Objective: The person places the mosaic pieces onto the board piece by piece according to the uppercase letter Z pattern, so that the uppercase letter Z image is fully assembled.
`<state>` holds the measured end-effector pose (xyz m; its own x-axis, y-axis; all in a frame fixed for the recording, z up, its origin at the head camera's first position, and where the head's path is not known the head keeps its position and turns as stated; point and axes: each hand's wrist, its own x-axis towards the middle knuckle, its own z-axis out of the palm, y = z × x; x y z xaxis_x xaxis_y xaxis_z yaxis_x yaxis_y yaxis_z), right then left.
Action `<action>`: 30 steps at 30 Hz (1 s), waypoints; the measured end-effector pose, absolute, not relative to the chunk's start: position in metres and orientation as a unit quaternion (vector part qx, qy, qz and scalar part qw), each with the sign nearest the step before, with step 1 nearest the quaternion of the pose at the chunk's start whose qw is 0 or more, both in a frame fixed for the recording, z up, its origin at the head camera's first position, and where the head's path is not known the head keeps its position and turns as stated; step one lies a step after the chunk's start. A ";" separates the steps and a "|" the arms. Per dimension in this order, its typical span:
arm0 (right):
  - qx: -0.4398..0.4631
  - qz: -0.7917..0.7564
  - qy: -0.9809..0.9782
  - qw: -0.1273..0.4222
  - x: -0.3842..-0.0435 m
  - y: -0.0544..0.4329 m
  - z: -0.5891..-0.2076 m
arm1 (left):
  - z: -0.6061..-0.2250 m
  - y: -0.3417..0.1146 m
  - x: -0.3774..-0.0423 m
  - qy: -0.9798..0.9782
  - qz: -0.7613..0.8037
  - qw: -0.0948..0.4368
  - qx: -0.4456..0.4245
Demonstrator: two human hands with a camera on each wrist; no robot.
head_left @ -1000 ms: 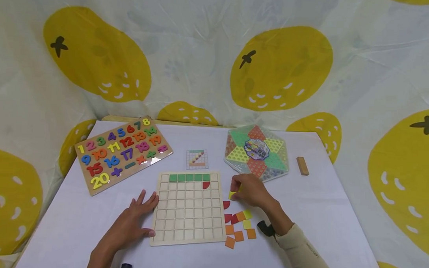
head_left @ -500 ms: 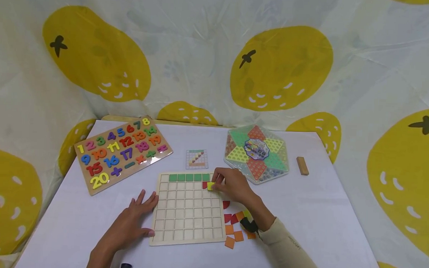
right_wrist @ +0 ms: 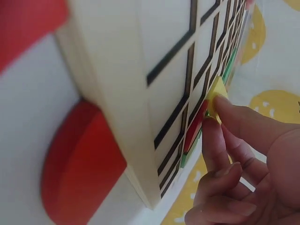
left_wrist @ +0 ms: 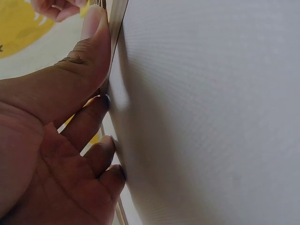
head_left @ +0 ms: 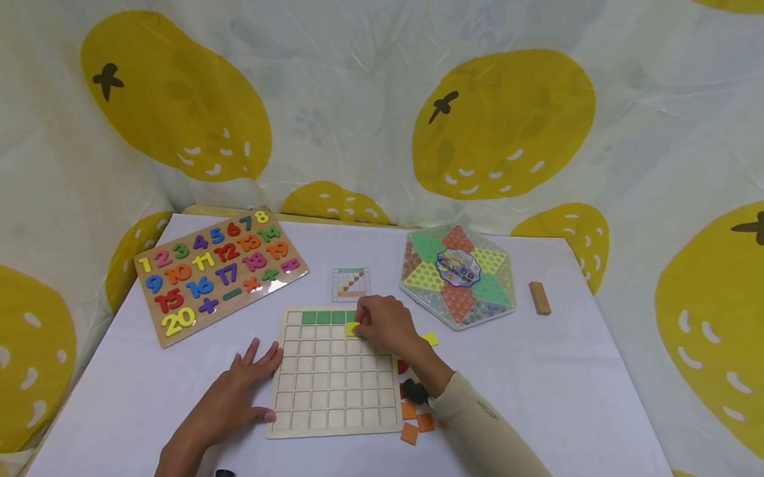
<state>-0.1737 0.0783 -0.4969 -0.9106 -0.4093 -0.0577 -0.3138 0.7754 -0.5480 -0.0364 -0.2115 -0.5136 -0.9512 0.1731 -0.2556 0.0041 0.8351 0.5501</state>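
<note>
Your right hand (head_left: 385, 326) pinches a yellow tile (head_left: 352, 329) between thumb and fingertips, at the second row of the gridded board (head_left: 320, 384), just below the green tiles (head_left: 324, 318) along the top row. The right wrist view shows the yellow tile tilted beside a red piece (right_wrist: 196, 124) on the board; how much of it touches the grid, you can't quite tell from here. Your left hand (head_left: 240, 388) lies with fingers spread at the board's left side, its thumb touching the edge near the lower corner.

Just off the board's right edge you have another yellow tile (head_left: 430, 338), with orange tiles (head_left: 409, 434) farther down. Above the board lies a pattern card (head_left: 351, 285), between the number board (head_left: 224, 308) on the left and a hexagonal game board (head_left: 457, 304). A wooden block (head_left: 540, 299) lies farther right.
</note>
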 end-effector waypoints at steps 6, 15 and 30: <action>-0.200 -0.268 0.937 0.105 -0.174 0.076 -0.497 | -0.514 -0.212 -0.036 0.945 0.287 0.146 0.052; -0.207 -0.289 0.928 0.108 -0.171 0.078 -0.494 | -0.515 -0.212 -0.036 0.944 0.288 0.153 0.047; -0.192 -0.295 0.931 0.096 -0.173 0.098 -0.486 | -0.517 -0.213 -0.036 0.945 0.285 0.150 0.047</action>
